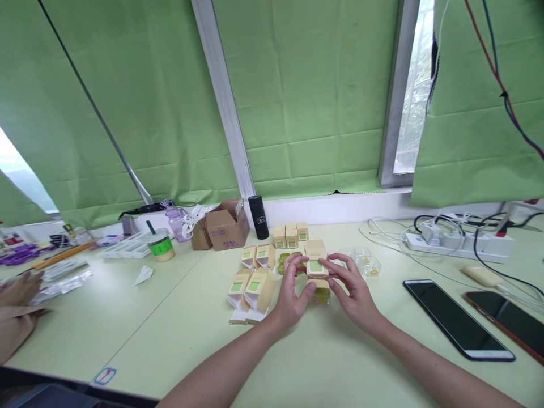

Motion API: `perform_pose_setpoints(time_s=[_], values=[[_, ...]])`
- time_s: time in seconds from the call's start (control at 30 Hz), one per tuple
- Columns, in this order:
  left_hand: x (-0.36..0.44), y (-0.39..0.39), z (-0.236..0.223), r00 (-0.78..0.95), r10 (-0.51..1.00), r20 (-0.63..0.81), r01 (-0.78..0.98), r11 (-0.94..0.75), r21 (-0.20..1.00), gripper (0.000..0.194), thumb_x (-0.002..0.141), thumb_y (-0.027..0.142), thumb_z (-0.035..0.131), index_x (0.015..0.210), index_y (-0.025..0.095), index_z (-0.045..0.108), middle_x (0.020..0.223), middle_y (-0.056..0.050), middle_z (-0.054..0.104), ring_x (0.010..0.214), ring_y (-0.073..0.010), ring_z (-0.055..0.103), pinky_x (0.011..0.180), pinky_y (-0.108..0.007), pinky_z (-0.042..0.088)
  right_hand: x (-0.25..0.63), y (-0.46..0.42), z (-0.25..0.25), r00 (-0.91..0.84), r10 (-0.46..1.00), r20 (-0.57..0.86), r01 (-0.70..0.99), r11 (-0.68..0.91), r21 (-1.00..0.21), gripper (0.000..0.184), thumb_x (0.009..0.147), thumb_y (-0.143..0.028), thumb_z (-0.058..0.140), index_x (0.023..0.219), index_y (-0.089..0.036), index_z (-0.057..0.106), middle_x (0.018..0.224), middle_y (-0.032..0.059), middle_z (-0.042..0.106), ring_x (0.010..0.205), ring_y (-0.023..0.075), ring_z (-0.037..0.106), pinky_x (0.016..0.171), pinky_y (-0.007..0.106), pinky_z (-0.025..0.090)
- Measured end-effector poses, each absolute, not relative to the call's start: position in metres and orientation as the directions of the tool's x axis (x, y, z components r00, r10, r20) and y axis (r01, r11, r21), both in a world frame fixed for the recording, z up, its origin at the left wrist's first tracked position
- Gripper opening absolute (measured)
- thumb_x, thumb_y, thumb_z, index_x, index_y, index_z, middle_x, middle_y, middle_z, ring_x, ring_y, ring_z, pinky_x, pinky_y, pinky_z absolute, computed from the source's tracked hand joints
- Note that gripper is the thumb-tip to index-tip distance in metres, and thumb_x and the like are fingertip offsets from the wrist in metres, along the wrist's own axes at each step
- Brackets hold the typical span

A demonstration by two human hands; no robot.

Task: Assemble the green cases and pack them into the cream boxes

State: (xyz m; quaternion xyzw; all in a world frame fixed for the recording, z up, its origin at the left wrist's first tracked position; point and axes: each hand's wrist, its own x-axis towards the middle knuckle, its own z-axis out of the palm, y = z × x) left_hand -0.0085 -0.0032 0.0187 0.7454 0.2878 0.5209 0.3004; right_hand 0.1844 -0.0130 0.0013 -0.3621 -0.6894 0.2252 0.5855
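Between both hands is a small kraft cardboard box (317,266) with a green window or label. My left hand (295,289) is closed on its left side, and my right hand (351,289) grips it from the right. Just below the box's near flap, a clear container with something green (322,296) shows; whether it is partly inside the box I cannot tell. Left of my hands stand several similar tan boxes (260,283) with open ends. Green pieces (283,262) lie behind my left fingers. Several clear containers (368,263) with yellow bits sit beyond my right hand.
Three small closed boxes (291,235) stand behind, near a black bottle (258,217) and a brown carton (227,226). A drink cup (161,246) is farther left. Two phones (457,317) and a power strip (459,246) with cables lie right. Another person's hand (19,286) is at far left.
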Motion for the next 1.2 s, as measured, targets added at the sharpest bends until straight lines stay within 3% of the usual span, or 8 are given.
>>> perform_pose_setpoints(time_s=[0.5, 1.2], values=[[-0.0086, -0.002, 0.0179, 0.253, 0.749, 0.613, 0.099, -0.65, 0.753, 0.042, 0.098, 0.047, 0.06, 0.133, 0.026, 0.049, 0.141, -0.012, 0.043, 0.127, -0.0274, 0.051, 0.11, -0.045, 0.044, 0.1849, -0.0127, -0.0041, -0.105, 0.739, 0.665, 0.205, 0.671, -0.713, 0.039, 0.102, -0.039, 0.055, 0.141, -0.038, 0.063, 0.141, 0.0105, 0.045, 0.12, 0.0274, 0.06, 0.108, 0.052, 0.053], [-0.0082, 0.0, 0.0157, 0.242, 0.742, 0.625, 0.096, -0.66, 0.745, 0.038, 0.099, 0.043, 0.059, 0.131, 0.026, 0.049, 0.141, -0.012, 0.042, 0.127, -0.0269, 0.051, 0.11, -0.045, 0.044, 0.1807, -0.0165, 0.0024, -0.072, 0.711, 0.699, 0.248, 0.692, -0.678, 0.037, 0.099, -0.037, 0.063, 0.135, -0.036, 0.067, 0.138, 0.01, 0.048, 0.121, 0.0271, 0.061, 0.098, 0.045, 0.06]])
